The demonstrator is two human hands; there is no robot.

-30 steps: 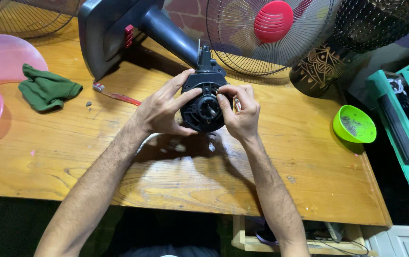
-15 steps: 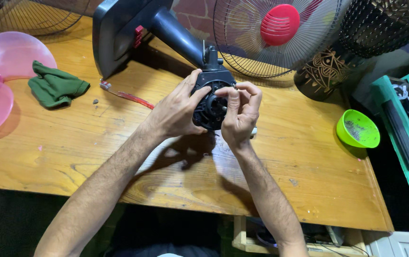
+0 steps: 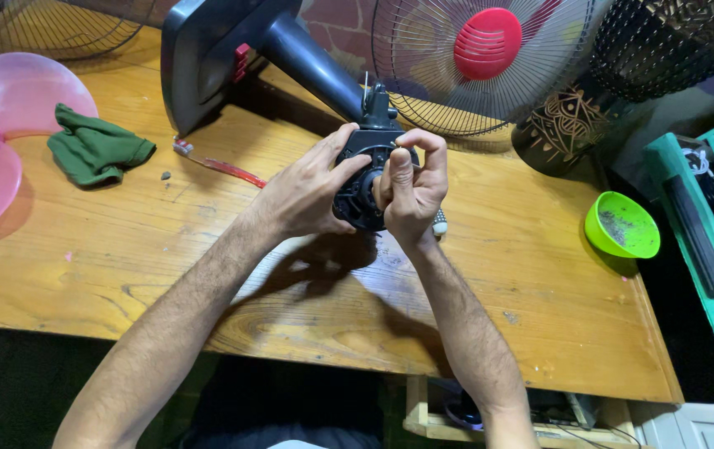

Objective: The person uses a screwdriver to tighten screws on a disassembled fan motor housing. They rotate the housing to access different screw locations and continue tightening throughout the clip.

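A person sits at a wooden table (image 3: 207, 249) and holds a black fan motor (image 3: 363, 179) up over the middle of it with both hands. The left hand (image 3: 303, 195) wraps around the left side of the motor, its fingers curled over the top edge. The right hand (image 3: 411, 187) is closed up tight on the motor's front, with the finger and thumb pinched together at the top. I cannot tell what it pinches. The motor sits at the end of a dark fan pole (image 3: 315, 66) that lies across the table, joined to a flat dark fan base (image 3: 207, 58).

Behind the hands stands a wire fan cage with a red middle (image 3: 486, 46). A green cloth (image 3: 95, 150) lies at the left, next to pink fan blades (image 3: 8, 125). A red toothbrush (image 3: 220, 166) lies near the base. A small green bowl (image 3: 621, 224) sits at the right edge.
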